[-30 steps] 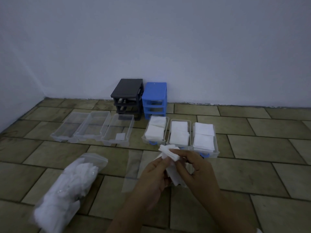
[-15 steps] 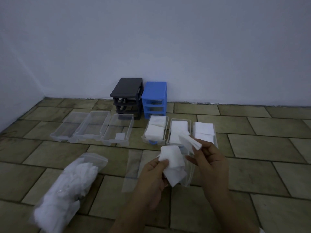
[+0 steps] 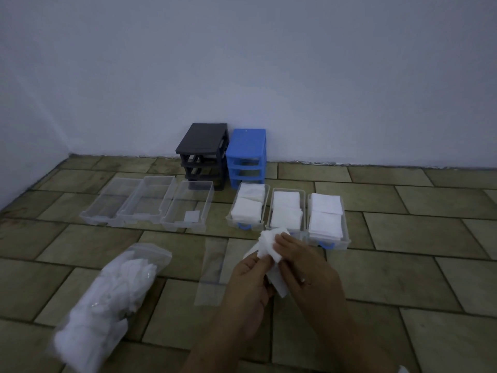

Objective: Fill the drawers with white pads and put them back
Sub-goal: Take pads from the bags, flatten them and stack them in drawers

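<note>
Both hands meet low in the middle over a small stack of white pads (image 3: pixel 269 244). My left hand (image 3: pixel 248 281) grips the stack from below and my right hand (image 3: pixel 304 265) pinches its top pad. Beyond them three clear drawers with blue handles hold pads: left (image 3: pixel 248 207), middle (image 3: pixel 286 211), right (image 3: pixel 326 215). Further left stand three more clear drawers, two of them (image 3: pixel 107 201) (image 3: pixel 146 200) bare and the third (image 3: pixel 188 207) holding one small pad (image 3: pixel 192 216). The black frame (image 3: pixel 203 154) and blue frame (image 3: pixel 247 157) stand against the wall.
A clear plastic bag (image 3: pixel 107 292) full of white pads lies on the tiled floor at lower left. A flat, see-through plastic bag (image 3: pixel 211 270) lies on the tiles just left of my hands. A white wall closes the back and left side.
My right hand, which had lifted one pad up and to the right, has come back onto the stack held in my left hand. The drawers and bag have not moved.
</note>
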